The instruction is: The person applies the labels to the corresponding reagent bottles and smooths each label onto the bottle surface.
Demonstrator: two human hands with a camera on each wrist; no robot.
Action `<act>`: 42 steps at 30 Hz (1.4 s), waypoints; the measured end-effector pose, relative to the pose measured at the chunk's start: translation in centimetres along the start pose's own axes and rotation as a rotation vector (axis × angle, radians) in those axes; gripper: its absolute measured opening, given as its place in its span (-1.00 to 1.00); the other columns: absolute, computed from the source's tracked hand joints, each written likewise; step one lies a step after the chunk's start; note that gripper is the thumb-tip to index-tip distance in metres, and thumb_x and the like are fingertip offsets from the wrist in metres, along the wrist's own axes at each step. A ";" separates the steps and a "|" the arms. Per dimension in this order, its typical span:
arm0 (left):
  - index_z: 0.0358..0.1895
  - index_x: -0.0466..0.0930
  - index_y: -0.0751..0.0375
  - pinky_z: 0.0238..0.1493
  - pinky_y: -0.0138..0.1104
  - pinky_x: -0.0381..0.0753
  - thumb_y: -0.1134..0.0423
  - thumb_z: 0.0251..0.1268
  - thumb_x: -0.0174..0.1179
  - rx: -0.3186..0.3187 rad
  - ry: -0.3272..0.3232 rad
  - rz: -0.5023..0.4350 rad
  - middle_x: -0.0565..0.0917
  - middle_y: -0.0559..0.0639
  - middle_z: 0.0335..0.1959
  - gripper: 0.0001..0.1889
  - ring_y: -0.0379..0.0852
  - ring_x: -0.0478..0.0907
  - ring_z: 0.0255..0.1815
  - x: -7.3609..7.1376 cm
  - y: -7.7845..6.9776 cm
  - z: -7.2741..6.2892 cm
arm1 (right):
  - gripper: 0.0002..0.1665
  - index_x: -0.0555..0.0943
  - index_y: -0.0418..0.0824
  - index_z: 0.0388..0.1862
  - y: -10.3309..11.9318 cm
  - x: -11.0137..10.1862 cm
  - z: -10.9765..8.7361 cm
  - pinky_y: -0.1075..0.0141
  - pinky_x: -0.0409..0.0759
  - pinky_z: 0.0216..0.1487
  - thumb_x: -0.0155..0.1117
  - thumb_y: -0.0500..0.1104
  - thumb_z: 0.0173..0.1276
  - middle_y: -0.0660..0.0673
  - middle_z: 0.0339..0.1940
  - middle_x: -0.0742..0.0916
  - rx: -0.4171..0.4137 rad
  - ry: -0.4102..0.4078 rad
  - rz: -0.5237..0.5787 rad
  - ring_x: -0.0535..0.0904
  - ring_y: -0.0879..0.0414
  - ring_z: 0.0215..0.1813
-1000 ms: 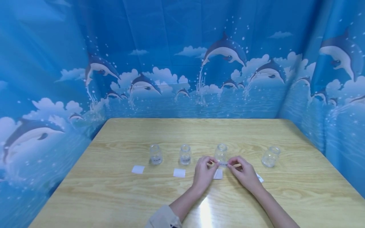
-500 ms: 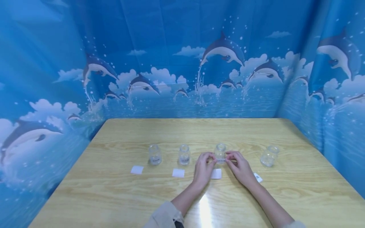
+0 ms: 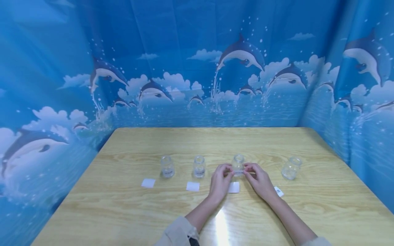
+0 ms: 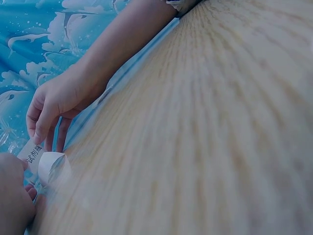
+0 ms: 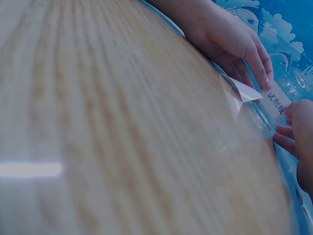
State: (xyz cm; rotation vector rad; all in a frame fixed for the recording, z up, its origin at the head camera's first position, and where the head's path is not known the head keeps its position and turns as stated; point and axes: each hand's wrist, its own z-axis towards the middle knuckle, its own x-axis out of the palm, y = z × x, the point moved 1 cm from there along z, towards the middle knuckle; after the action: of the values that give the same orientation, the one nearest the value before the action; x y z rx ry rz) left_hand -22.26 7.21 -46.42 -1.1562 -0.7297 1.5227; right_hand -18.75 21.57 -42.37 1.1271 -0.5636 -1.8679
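Observation:
A small clear glass jar stands upright between my two hands. My left hand pinches one end of a white label between thumb and fingers, and my right hand pinches the other end. Dark handwritten characters run along this label, which is stretched across the lower front of the jar. Seen from the left wrist, the label lies between the fingertips of both hands. Just in front sits a curled piece of white paper, partly hidden by the left hand in the head view.
To the left stand two more glass jars, each with dark writing low on its front. Another jar is at the right. White paper pieces lie before the left jars; a marked slip lies by the right forearm.
Both hands have moved slightly forward with the label, from in front of the jar up to its lower front. Over the last half second they have stayed nearly still.

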 end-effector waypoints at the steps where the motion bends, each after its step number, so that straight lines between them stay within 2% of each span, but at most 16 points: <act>1: -0.35 0.54 0.13 -0.10 -0.43 0.52 0.38 0.15 0.22 -0.001 -0.001 -0.003 0.55 -0.04 -0.03 -0.93 -0.08 0.54 -0.11 0.0 0.0 0.0 | -0.88 0.46 -0.47 -0.33 -0.1 0.0 0.0 0.14 0.59 -0.17 0.17 -0.55 0.16 -0.43 -0.10 0.58 -0.005 -0.005 0.001 0.56 -0.22 -0.17; 6: -0.35 0.55 0.17 -0.15 -0.48 0.53 0.41 0.11 0.23 0.004 -0.023 -0.006 0.56 -0.02 -0.08 -0.92 -0.10 0.56 -0.16 0.3 -0.1 0.2 | -0.88 0.48 -0.44 -0.35 -1.7 0.4 0.0 0.17 0.61 -0.21 0.20 -0.53 0.15 -0.41 -0.13 0.60 -0.032 -0.038 0.002 0.58 -0.22 -0.19; 11: -0.35 0.55 0.18 -0.21 -0.50 0.53 0.40 0.09 0.26 -0.005 -0.045 0.014 0.57 -0.06 -0.12 -0.91 -0.17 0.56 -0.22 0.4 -0.2 0.3 | -0.88 0.49 -0.36 -0.34 -3.9 0.9 -0.1 0.26 0.61 -0.20 0.24 -0.46 0.17 -0.32 -0.12 0.63 -0.002 -0.062 -0.015 0.60 -0.13 -0.18; 17: -0.33 0.56 0.17 -0.21 -0.50 0.53 0.36 0.09 0.27 -0.026 -0.056 0.020 0.58 -0.09 -0.13 -0.90 -0.21 0.56 -0.24 0.5 -0.1 0.4 | -0.88 0.49 -0.37 -0.37 -4.3 1.1 0.0 0.31 0.60 -0.21 0.26 -0.47 0.15 -0.31 -0.17 0.65 -0.028 -0.104 -0.004 0.62 -0.14 -0.23; 21: -0.34 0.55 0.17 -0.21 -0.49 0.54 0.37 0.07 0.28 -0.035 -0.064 0.014 0.59 -0.08 -0.14 -0.89 -0.20 0.57 -0.23 0.4 -0.1 0.4 | -0.86 0.48 -0.37 -0.39 -4.4 1.3 0.1 0.42 0.58 -0.21 0.27 -0.47 0.13 -0.31 -0.20 0.66 -0.037 -0.120 0.006 0.62 -0.14 -0.25; 25: -0.30 0.49 0.13 -0.20 -0.48 0.54 0.35 0.08 0.28 -0.076 -0.062 -0.002 0.61 -0.10 -0.15 -0.83 -0.18 0.59 -0.20 0.3 0.0 0.6 | -0.83 0.45 -0.36 -0.41 -4.5 1.3 0.2 0.49 0.55 -0.21 0.29 -0.45 0.13 -0.30 -0.22 0.67 -0.019 -0.123 0.024 0.63 -0.14 -0.25; 29: -0.08 0.51 0.12 -0.18 -0.46 0.54 0.35 0.08 0.28 -0.109 -0.043 -0.046 0.60 -0.10 -0.13 -0.69 -0.19 0.57 -0.18 0.3 0.1 0.6 | -0.75 0.42 -0.41 -0.30 -4.4 1.4 0.2 0.38 0.59 -0.19 0.30 -0.49 0.09 -0.32 -0.21 0.65 0.011 -0.091 0.059 0.61 -0.18 -0.22; 33: 0.11 0.50 0.13 -0.16 -0.48 0.53 0.40 0.08 0.26 -0.088 -0.027 -0.091 0.57 -0.05 -0.11 -0.55 -0.18 0.55 -0.18 0.3 0.3 0.7 | -0.49 0.35 -0.47 -0.05 -4.1 1.7 0.3 0.21 0.58 -0.11 0.35 -0.47 0.03 -0.35 -0.15 0.58 0.056 -0.022 0.082 0.58 -0.21 -0.14; 37: 0.09 0.53 0.15 -0.14 -0.49 0.52 0.40 0.10 0.25 -0.057 -0.025 -0.112 0.56 -0.01 -0.11 -0.58 -0.15 0.55 -0.16 0.2 0.5 0.7 | -0.30 0.29 -0.48 0.06 -3.9 2.3 0.5 0.11 0.57 -0.10 0.44 -0.37 -0.02 -0.36 -0.11 0.55 0.084 0.000 0.034 0.56 -0.19 -0.14; 42: 0.05 0.55 0.13 -0.10 -0.46 0.51 0.30 0.11 0.26 -0.056 -0.029 -0.082 0.59 -0.01 -0.14 -0.62 -0.12 0.55 -0.12 0.0 0.4 0.7 | -0.27 0.29 -0.45 0.08 -3.9 2.8 0.8 0.12 0.59 -0.18 0.46 -0.24 0.01 -0.36 -0.17 0.61 0.077 -0.002 -0.087 0.59 -0.14 -0.22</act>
State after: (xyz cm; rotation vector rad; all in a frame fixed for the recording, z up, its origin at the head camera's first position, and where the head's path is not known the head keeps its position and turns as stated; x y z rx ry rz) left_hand -23.09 7.24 -46.51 -1.1342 -0.8345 1.4612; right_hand -21.75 21.25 -46.18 1.2175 -0.6011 -1.9359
